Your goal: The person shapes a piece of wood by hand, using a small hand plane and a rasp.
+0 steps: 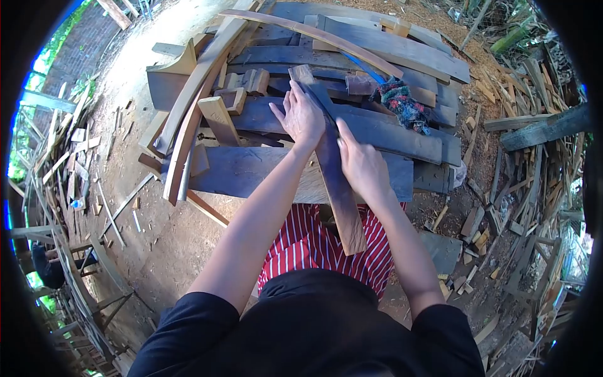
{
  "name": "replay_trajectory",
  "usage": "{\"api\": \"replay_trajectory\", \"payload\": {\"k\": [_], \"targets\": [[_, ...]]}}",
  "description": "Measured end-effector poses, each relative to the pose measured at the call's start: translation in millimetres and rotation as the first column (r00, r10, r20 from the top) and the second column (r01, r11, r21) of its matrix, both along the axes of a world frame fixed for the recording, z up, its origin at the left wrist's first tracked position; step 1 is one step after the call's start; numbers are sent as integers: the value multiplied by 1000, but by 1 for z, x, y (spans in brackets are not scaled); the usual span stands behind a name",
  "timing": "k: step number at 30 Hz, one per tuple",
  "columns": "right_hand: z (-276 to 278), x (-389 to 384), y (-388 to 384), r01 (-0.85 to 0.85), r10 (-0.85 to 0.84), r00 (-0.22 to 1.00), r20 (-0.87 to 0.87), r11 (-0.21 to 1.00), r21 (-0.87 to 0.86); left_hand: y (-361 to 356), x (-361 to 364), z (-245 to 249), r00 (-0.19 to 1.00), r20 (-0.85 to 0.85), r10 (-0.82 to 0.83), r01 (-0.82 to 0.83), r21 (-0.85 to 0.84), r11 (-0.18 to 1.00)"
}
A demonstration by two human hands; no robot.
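Observation:
A long, narrow wooden plank [344,204] lies lengthwise in front of me, its near end sticking out over my lap. My left hand [303,119] rests on its far half, fingers stretched forward along the wood. My right hand [365,166] is at the plank's right edge, curled, with the index finger pointing forward. A thin dark strip [327,113] runs along the plank between my hands, one end right at my right fingertips. I cannot tell what my right fingers grip. Beneath the plank is a bench of dark boards [245,164].
Long curved wooden strips [204,94] lie along the bench's left side, near an upright block [218,120]. A bundled multicoloured cloth [402,103] with a blue strip sits at the right. More boards [396,53] are stacked beyond. Scrap wood [534,182] is piled at right.

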State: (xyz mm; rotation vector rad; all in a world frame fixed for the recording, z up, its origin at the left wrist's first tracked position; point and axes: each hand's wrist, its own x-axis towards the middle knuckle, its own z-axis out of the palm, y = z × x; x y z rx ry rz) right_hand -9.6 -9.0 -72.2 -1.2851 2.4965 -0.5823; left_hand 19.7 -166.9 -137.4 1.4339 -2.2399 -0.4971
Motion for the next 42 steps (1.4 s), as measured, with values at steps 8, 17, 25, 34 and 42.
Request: {"api": "replay_trajectory", "payload": {"k": [8, 17, 25, 34, 42], "targets": [[2, -9, -19, -19, 19, 1000, 15, 1000, -4, 0, -1, -3, 1000, 6, 23, -23, -1, 1000], [-2, -21, -55, 5, -8, 998, -61, 999, -46, 1, 2, 8, 1000, 2, -12, 12, 25, 1000], [-4, -31, -58, -1, 2, 1000, 28, 999, -32, 3, 3, 3, 999, -14, -31, 31, 13, 999], [13, -33, -38, -2, -8, 970, 245, 999, 42, 0, 1, 2, 1000, 1, -24, 24, 28, 999], [0, -24, -40, 32, -23, 974, 226, 999, -36, 0, 3, 7, 999, 17, -50, 49, 24, 998]]}}
